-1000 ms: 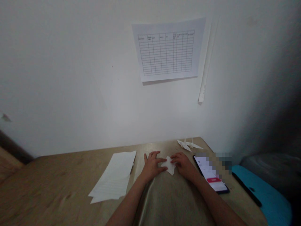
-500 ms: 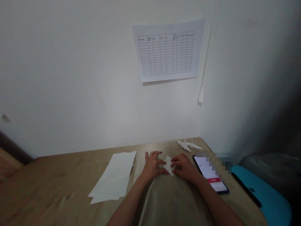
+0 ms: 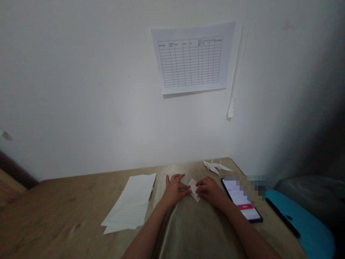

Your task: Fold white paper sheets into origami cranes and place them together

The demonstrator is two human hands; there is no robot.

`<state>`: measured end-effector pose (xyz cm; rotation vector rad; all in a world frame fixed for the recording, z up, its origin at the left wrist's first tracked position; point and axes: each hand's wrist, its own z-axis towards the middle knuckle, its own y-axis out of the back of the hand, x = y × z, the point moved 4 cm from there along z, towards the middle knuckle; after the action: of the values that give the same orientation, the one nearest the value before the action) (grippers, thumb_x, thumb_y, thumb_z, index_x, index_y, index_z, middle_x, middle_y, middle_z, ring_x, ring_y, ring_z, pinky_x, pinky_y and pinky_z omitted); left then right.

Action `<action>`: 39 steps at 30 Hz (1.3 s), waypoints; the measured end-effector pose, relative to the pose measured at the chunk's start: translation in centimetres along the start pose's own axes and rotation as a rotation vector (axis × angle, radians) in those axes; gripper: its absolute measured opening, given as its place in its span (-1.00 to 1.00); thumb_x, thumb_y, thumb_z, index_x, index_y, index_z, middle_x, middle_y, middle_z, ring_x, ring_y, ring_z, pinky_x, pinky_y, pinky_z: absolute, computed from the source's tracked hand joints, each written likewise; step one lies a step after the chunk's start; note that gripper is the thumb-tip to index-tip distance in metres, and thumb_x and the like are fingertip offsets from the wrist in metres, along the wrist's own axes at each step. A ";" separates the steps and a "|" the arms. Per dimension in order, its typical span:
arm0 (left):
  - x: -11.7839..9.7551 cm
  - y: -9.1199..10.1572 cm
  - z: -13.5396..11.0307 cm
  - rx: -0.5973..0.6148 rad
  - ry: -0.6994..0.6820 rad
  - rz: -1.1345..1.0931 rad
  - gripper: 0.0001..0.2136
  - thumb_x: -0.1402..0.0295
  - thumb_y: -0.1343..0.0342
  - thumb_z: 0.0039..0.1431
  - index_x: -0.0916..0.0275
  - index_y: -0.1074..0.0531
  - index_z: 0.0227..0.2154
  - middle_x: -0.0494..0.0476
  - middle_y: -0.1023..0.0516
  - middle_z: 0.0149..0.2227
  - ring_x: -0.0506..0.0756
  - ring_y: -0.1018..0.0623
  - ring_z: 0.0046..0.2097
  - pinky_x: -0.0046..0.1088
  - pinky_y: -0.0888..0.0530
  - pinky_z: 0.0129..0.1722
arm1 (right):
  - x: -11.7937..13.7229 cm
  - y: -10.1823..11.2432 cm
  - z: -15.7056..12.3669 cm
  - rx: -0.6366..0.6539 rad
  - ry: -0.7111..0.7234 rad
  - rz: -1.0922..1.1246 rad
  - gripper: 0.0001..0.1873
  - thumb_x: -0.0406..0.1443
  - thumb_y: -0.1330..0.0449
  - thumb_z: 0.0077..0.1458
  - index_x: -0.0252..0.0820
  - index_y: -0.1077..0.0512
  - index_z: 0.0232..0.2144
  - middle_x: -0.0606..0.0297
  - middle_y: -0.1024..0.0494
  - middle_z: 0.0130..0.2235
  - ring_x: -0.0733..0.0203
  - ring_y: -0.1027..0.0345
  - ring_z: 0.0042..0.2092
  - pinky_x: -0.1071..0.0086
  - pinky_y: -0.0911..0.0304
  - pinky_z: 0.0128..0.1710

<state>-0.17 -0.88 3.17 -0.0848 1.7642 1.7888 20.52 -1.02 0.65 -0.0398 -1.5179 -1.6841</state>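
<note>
A small piece of folded white paper (image 3: 194, 190) lies corner-up like a diamond on the table between my hands. My left hand (image 3: 175, 189) has its thumb and index finger closed together on the paper's left edge, while its other fingers spread outward. On the right edge, the bent fingers and thumb of my right hand (image 3: 211, 190) grip the same sheet. Fingertips cover both side corners. Just beyond my right hand sit white folded paper cranes (image 3: 215, 166), with pointed wings and upright tips.
Loose white sheets (image 3: 132, 201) lie to the left on the brown table (image 3: 67, 212). A lit phone (image 3: 244, 201) rests beside my right forearm. Past the table's right edge is a blue object (image 3: 304, 219). A printed chart (image 3: 192, 59) hangs on the wall (image 3: 88, 90) behind.
My left thumb and index finger have come together at the paper's left edge, where they were further apart. My right hand stays nearly in place.
</note>
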 end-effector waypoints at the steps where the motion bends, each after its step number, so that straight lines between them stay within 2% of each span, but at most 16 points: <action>1: 0.0 0.0 0.0 -0.002 0.001 -0.001 -0.78 0.02 -0.24 0.19 -0.15 -0.65 -0.16 0.04 -0.34 0.34 0.31 -0.20 0.36 0.36 0.29 0.32 | 0.1 0.0 0.0 -0.006 0.009 0.002 -0.87 -0.31 -0.28 0.14 0.00 -0.64 -0.29 0.27 -0.62 -0.03 0.08 -0.39 0.07 0.03 -0.02 0.27; 3: 0.1 0.0 0.0 -0.007 -0.002 -0.006 -0.79 0.02 -0.23 0.19 -0.16 -0.65 -0.16 0.03 -0.34 0.34 0.31 -0.21 0.36 0.37 0.28 0.32 | 0.4 0.1 0.1 -0.024 0.024 0.009 -0.86 -0.34 -0.25 0.15 -0.04 -0.62 -0.30 0.26 -0.63 -0.06 0.09 -0.40 0.04 0.05 -0.05 0.25; 10: 0.2 -0.3 0.1 -0.047 -0.022 0.020 -0.66 -0.03 -0.36 0.02 -0.15 -0.62 -0.13 0.07 -0.37 0.30 0.32 -0.25 0.35 0.34 0.25 0.33 | 1.4 0.6 0.1 -0.095 0.001 0.018 -0.80 -0.41 -0.15 0.18 -0.12 -0.57 -0.26 0.24 -0.63 -0.18 0.11 -0.41 -0.05 0.19 -0.20 0.09; 14: 0.0 -0.5 0.0 -0.054 -0.021 0.046 -0.55 0.01 -0.38 0.01 -0.15 -0.56 0.00 0.11 -0.36 0.31 0.34 -0.26 0.34 0.37 0.27 0.32 | 1.3 0.5 0.0 -0.103 -0.011 0.009 -0.77 -0.42 -0.10 0.20 -0.14 -0.55 -0.23 0.21 -0.62 -0.16 0.10 -0.41 -0.04 0.19 -0.23 0.08; 18: 0.4 -1.0 0.1 -0.042 -0.002 0.064 -0.45 0.07 -0.39 -0.01 -0.16 -0.49 0.10 0.14 -0.33 0.32 0.35 -0.25 0.35 0.39 0.23 0.32 | 0.8 -0.1 0.0 -0.104 -0.026 -0.003 -0.65 -0.48 -0.11 0.09 -0.12 -0.53 -0.13 0.19 -0.59 -0.04 0.08 -0.39 0.06 0.14 -0.20 0.17; 21: 0.6 -1.3 0.2 -0.039 0.011 0.056 -0.48 0.08 -0.39 -0.01 -0.15 -0.51 0.07 0.14 -0.32 0.33 0.35 -0.25 0.35 0.40 0.22 0.31 | 0.3 -0.6 0.0 -0.121 -0.087 0.012 -0.53 -0.48 -0.11 0.04 -0.15 -0.49 0.02 0.13 -0.55 0.06 0.06 -0.35 0.14 0.13 -0.17 0.21; 23: 0.6 -1.4 0.3 -0.044 0.020 0.042 -0.52 0.11 -0.38 0.01 -0.13 -0.52 0.05 0.14 -0.33 0.32 0.34 -0.25 0.35 0.39 0.22 0.32 | 0.1 -0.8 0.1 -0.133 -0.122 0.014 -0.51 -0.46 -0.10 0.06 -0.18 -0.47 0.06 0.10 -0.55 0.08 0.04 -0.35 0.14 0.13 -0.17 0.21; 30: -0.1 -0.9 0.4 -0.038 0.067 0.001 -0.67 0.29 -0.33 0.08 -0.06 -0.59 -0.06 0.10 -0.37 0.30 0.31 -0.27 0.34 0.34 0.17 0.34 | 0.4 -0.7 0.3 -0.126 -0.133 -0.009 -0.56 -0.43 -0.12 0.07 -0.17 -0.51 0.00 0.13 -0.58 0.01 0.03 -0.38 0.10 0.13 -0.18 0.17; 39: -0.1 -1.4 0.8 -0.090 0.138 -0.036 -0.85 0.30 -0.26 0.17 -0.04 -0.63 -0.20 0.03 -0.42 0.27 0.27 -0.32 0.31 0.34 0.16 0.34 | 0.5 -0.7 0.6 -0.184 -0.214 -0.024 -0.68 -0.37 -0.12 0.17 -0.13 -0.52 -0.04 0.14 -0.61 -0.03 0.01 -0.40 0.06 0.11 -0.16 0.14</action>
<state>0.87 -0.31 2.11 -0.2810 1.7640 1.8751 19.48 -0.88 0.52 -0.3092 -1.5162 -1.8827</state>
